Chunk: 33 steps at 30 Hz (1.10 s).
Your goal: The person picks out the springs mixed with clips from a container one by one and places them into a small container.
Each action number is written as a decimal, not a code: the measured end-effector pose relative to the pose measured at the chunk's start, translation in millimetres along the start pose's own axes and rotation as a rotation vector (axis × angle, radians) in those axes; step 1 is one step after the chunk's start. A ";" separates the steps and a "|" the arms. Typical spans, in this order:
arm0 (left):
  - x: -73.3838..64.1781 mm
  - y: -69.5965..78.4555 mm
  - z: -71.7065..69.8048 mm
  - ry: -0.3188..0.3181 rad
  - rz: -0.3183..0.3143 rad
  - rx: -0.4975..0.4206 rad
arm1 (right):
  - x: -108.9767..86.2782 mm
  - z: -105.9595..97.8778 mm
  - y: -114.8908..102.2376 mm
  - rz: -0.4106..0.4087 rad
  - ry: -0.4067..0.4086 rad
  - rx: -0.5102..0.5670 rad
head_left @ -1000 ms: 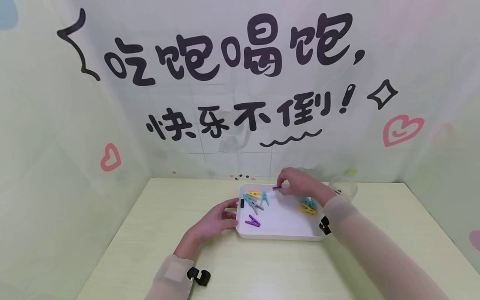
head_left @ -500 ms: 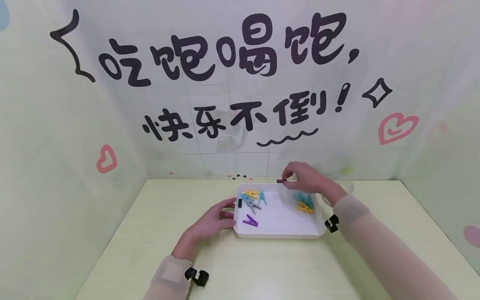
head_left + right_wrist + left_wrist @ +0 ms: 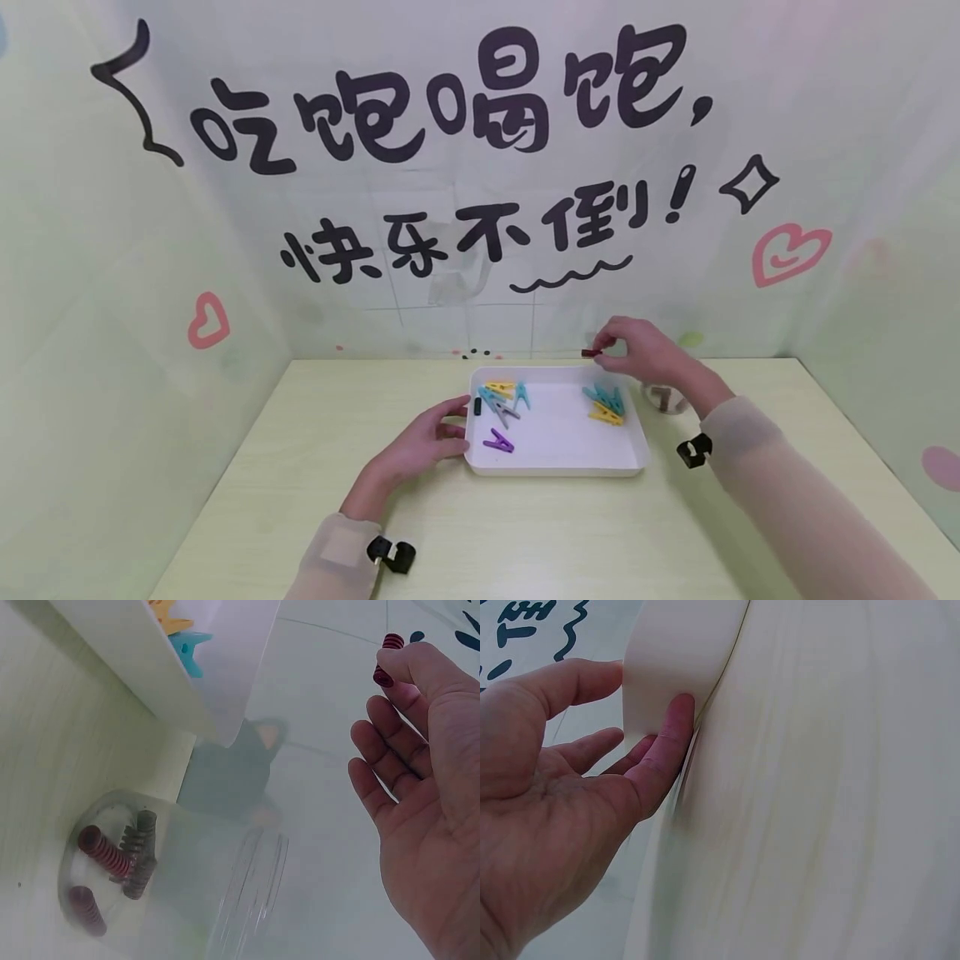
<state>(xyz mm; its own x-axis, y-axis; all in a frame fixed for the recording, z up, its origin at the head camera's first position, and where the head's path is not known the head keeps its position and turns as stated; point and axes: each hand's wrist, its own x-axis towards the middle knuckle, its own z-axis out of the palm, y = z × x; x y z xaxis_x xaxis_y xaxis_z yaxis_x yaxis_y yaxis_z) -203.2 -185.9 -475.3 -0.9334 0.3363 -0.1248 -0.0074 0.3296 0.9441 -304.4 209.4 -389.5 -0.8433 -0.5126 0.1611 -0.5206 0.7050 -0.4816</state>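
Observation:
In the head view, my right hand (image 3: 639, 348) pinches a small dark red coil spring (image 3: 387, 660) between thumb and forefinger, held up past the tray's back right corner. The other fingers are loosely bent below it. My left hand (image 3: 420, 440) rests its fingertips against the left outer wall of the white tray (image 3: 558, 472); its fingers are spread. Inside the tray lie clothespins: a purple one (image 3: 498, 442) at front left, a grey one (image 3: 506, 412) among teal and yellow ones at back left, and a teal and yellow group (image 3: 606, 414) on the right.
A clear plastic cup (image 3: 259, 847) stands right of the tray, with several springs (image 3: 105, 851) at its bottom. A small dark piece (image 3: 477, 407) lies along the tray's left inner wall. Behind the table (image 3: 517, 542) rises a printed wall sheet (image 3: 450, 325).
My right hand has lifted the spring out of the tray and carried it rightward, uncovering the cup. The left hand stays at the tray wall. The view has shifted slightly.

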 end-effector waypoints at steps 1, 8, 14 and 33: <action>0.3 -0.2 -0.1 -0.001 -0.001 0.000 | -2.4 -1.6 1.7 -0.002 0.009 -0.002; 1.1 -1.4 0.0 -0.002 -0.003 0.016 | -20.8 -13.6 13.8 0.003 0.070 -0.001; -0.7 0.5 0.4 0.007 -0.011 0.010 | -34.5 -20.3 27.0 0.022 0.113 -0.004; 0.7 0.7 0.5 -0.003 0.006 -0.007 | -71.3 -29.3 69.4 0.096 0.202 -0.020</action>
<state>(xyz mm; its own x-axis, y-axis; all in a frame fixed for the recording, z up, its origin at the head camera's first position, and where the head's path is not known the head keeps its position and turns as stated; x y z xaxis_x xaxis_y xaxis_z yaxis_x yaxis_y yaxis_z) -203.7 -185.0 -474.9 -0.9323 0.3411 -0.1205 -0.0048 0.3213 0.9470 -284.2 309.2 -409.1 -0.8975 -0.3357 0.2861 -0.4378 0.7564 -0.4859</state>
